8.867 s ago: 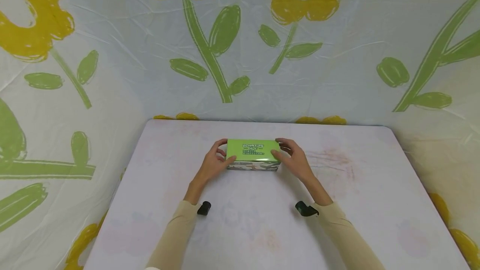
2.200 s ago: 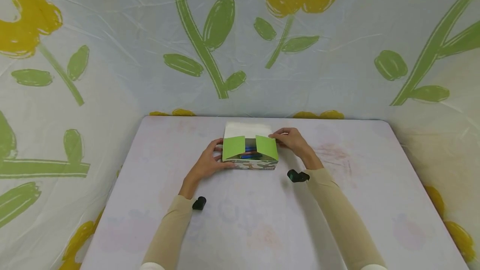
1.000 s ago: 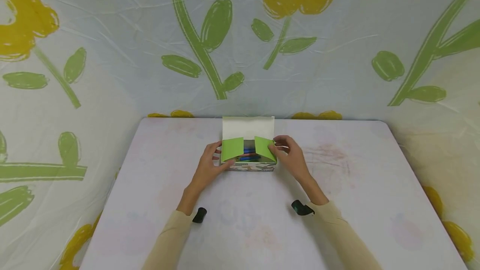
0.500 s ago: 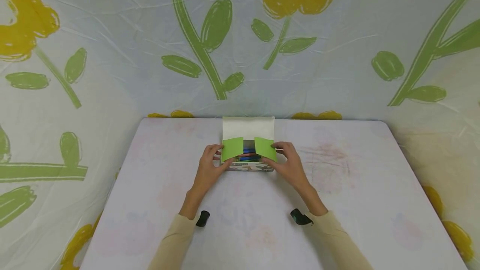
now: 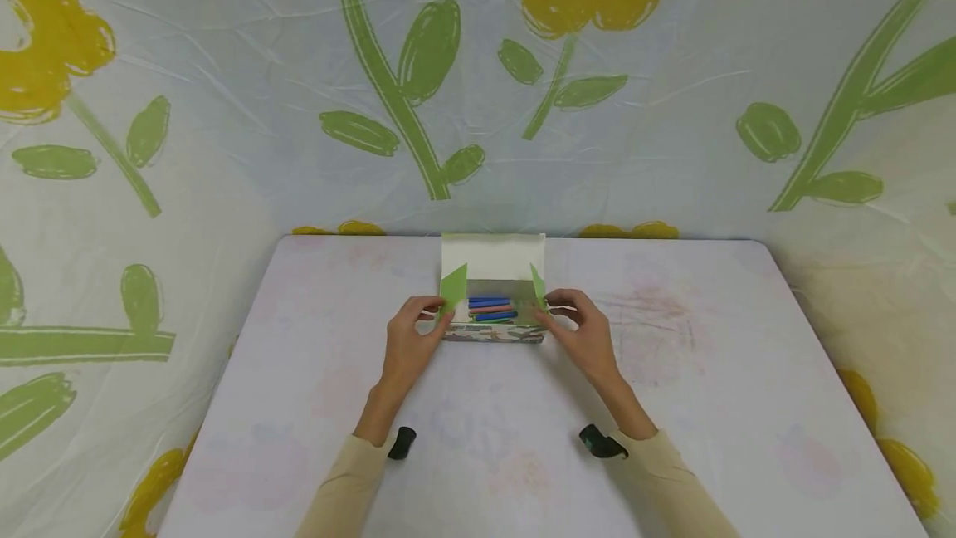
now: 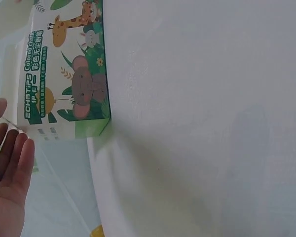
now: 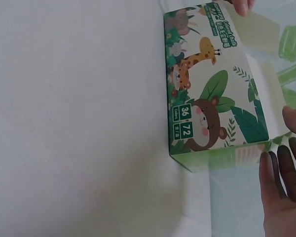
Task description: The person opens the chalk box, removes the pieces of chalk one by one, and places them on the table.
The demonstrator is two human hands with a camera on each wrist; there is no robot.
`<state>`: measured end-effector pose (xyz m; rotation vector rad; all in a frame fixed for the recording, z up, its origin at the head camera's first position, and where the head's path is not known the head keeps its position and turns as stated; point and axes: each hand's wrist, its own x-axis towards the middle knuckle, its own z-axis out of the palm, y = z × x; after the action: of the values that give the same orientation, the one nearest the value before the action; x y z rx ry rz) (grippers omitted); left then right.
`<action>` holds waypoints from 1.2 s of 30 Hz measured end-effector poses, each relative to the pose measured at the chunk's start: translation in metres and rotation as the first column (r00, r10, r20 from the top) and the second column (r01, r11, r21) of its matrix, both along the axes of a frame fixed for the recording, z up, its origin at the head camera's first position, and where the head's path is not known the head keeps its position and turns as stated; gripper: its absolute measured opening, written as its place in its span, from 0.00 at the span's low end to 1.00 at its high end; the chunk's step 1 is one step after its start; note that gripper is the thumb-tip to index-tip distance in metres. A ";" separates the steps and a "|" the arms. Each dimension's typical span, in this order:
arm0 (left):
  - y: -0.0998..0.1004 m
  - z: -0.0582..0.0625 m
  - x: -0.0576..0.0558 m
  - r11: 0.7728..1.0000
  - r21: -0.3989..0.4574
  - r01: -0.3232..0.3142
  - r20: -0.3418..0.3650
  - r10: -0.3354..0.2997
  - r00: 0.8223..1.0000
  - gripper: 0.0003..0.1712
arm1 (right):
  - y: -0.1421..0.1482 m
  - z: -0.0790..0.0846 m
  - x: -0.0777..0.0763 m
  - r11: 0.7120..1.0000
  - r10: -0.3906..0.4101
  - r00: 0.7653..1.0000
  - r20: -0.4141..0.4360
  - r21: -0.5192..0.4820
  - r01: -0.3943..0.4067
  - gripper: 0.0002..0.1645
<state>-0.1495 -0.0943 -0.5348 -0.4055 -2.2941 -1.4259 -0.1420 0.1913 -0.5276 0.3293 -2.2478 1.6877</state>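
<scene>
Pale table (image 5: pixel 489 463); chalk box (image 5: pixel 493 336), long axis crosswise, lid (image 5: pixel 493 256) far side.

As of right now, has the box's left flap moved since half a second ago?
Yes: the left flap of the box has swung up and outward, to the left, judged against the white lid.

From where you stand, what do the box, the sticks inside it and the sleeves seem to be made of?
Box: probably thin card with a smooth printed surface; its flaps are thin, flat and crisply folded.
Sticks: likely chalk, since the box says "Colored chalk"; they are too small here to judge the finish.
Sleeves: seemingly soft, matte fabric, going by the slight creases.
</scene>
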 end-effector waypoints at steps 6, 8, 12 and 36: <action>0.000 -0.001 0.003 0.988 0.149 -0.028 0.046 0.021 0.999 0.13 | 0.005 0.001 0.003 0.994 0.002 0.995 0.095 -0.106 0.008 0.17; 0.001 0.000 0.004 0.979 0.195 -0.051 0.072 0.038 0.997 0.13 | 0.007 0.001 0.004 0.988 -0.008 0.993 0.122 -0.151 0.026 0.17; 0.001 0.002 0.006 0.965 0.239 -0.113 0.136 0.082 0.987 0.12 | 0.008 0.001 0.005 0.977 -0.045 0.983 0.176 -0.198 0.080 0.16; -0.001 -0.007 0.015 0.825 0.501 -0.262 0.393 0.053 0.918 0.13 | 0.003 -0.014 0.015 0.828 -0.098 0.845 0.525 -0.429 0.362 0.15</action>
<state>-0.1346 -0.0948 -0.5415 0.2472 -1.9700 -2.1059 -0.1272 0.1943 -0.5411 -0.5450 -1.8881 2.3164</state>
